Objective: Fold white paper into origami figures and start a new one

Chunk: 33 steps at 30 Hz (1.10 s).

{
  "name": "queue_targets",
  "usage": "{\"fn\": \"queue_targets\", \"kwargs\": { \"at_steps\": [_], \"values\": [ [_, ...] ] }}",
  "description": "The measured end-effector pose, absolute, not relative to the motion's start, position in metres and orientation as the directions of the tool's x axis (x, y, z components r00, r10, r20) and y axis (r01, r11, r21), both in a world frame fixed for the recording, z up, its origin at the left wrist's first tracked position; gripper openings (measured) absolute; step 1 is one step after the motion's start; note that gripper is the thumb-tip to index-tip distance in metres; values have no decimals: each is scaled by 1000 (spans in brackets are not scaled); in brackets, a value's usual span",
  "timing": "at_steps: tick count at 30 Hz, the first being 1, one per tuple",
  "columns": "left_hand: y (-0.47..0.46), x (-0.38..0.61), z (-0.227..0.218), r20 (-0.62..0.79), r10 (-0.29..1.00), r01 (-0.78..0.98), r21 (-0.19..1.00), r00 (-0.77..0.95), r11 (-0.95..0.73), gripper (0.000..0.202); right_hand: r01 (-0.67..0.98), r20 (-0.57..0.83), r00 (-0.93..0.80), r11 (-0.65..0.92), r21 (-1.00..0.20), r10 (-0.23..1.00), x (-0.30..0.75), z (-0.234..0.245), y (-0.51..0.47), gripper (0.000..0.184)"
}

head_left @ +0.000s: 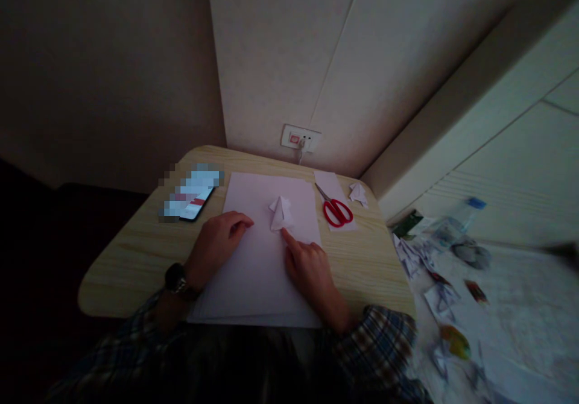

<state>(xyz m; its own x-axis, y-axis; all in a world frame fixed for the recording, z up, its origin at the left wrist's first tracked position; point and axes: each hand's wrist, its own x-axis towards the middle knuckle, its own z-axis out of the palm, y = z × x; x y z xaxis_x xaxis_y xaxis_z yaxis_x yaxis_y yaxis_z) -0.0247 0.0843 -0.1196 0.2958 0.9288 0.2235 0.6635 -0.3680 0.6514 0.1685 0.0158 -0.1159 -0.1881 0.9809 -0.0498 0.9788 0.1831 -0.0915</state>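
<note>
A small folded white paper figure stands on a stack of white paper sheets laid on a light wooden table. My right hand rests on the sheets with its index finger stretched out, the tip touching the near edge of the figure; the other fingers are curled in. My left hand, with a watch on the wrist, lies on the sheets to the left of the figure, fingers loosely curled with nothing seen in them.
Red-handled scissors lie on a paper strip right of the sheets, with another small folded paper figure beyond. A phone lies at the left. A wall socket is behind. Paper scraps and a plastic bottle litter the surface at right.
</note>
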Motion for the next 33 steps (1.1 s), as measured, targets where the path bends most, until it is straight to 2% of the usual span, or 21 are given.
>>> {"fn": "queue_targets", "kwargs": {
  "at_steps": [7, 12, 19, 27, 33],
  "values": [
    [85, -24, -119, 222, 930, 664, 652, 293, -365, 24, 992, -82, -123, 123, -7, 989, 164, -115, 22, 49],
    [85, -25, -119, 220, 929, 665, 650, 297, -367, 24, 991, -57, -130, 130, -5, 990, 163, -116, 23, 47],
    [85, -25, -120, 233, 928, 652, 662, 291, -371, 23, 997, -48, -77, 75, -25, 996, 162, -118, 21, 33],
    [84, -24, -119, 224, 927, 656, 657, 299, -371, 23, 995, -29, -86, 84, -43, 996, 163, -118, 23, 48],
    [84, -24, -119, 225, 928, 654, 660, 297, -370, 23, 999, -66, -49, 48, -17, 997, 161, -115, 26, 49]
  ]
}}
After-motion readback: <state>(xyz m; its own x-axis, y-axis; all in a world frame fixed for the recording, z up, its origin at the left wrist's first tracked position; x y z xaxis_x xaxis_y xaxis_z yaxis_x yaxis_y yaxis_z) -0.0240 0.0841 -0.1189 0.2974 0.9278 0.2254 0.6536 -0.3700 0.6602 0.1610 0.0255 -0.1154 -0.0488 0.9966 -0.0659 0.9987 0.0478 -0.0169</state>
